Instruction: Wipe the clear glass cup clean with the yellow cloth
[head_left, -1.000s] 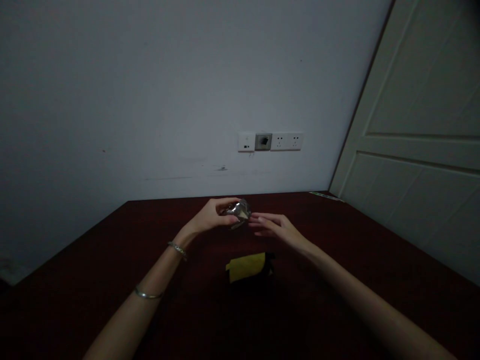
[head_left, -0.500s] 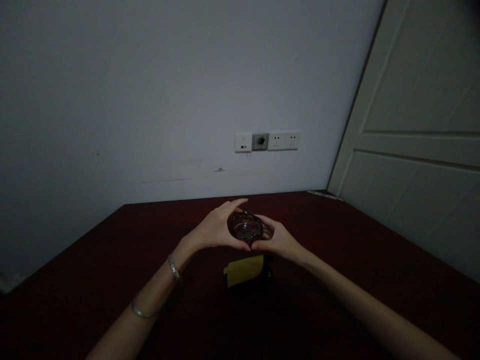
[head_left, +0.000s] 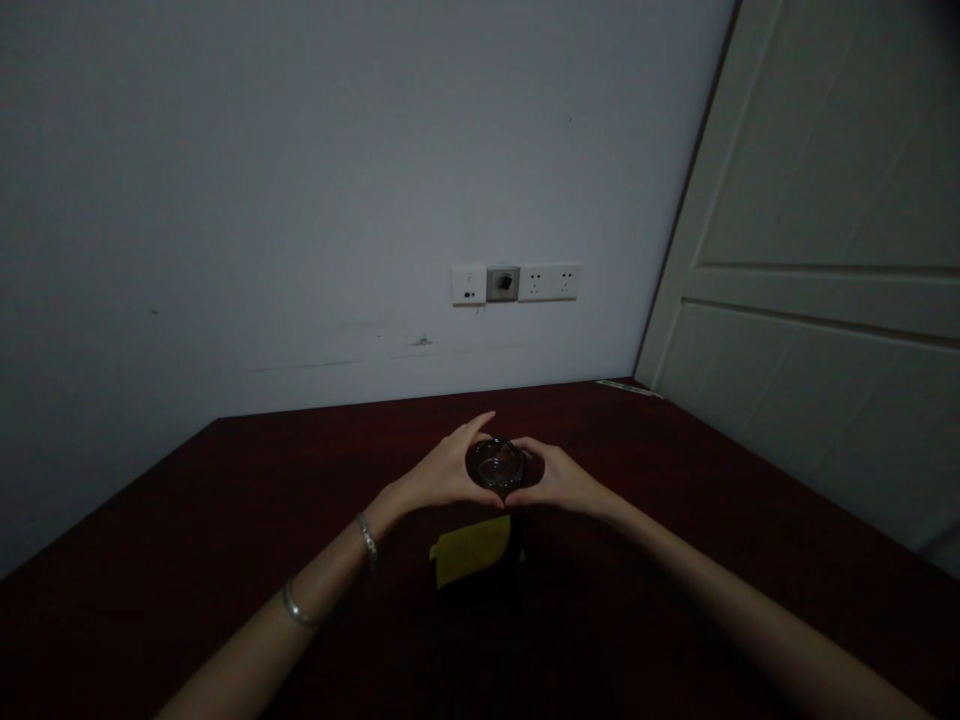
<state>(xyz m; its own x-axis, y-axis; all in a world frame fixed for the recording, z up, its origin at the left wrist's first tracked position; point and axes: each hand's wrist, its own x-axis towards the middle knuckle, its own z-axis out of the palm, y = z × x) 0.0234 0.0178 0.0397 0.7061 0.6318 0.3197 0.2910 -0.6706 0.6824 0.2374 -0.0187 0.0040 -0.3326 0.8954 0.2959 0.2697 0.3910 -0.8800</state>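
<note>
Between my two hands is a small, dark, see-through glass bowl point(head_left: 498, 466) with a thick rim. My left hand point(head_left: 448, 470) curves round its left side, thumb at the near edge and fingers at the far side. On the right side my right hand point(head_left: 559, 480) cups it the same way, and the two thumb tips almost meet in front. Just below and nearer me lies a yellow and black item point(head_left: 471, 551), perhaps a folded cloth or pouch; its dark part blends into the table. Whether the bowl touches the table is hard to tell.
The dark red tabletop point(head_left: 315, 480) runs back to a pale wall point(head_left: 315, 200). Socket plates point(head_left: 516, 284) sit low on the wall. A panelled door point(head_left: 810, 330) stands at the right, with a thin pale strip point(head_left: 628, 388) near the table's far right corner.
The view has swung slightly right. Both hands, still round the glass bowl, have shifted a little right over the table relative to the yellow item. The bowl has turned or tilted slightly.
</note>
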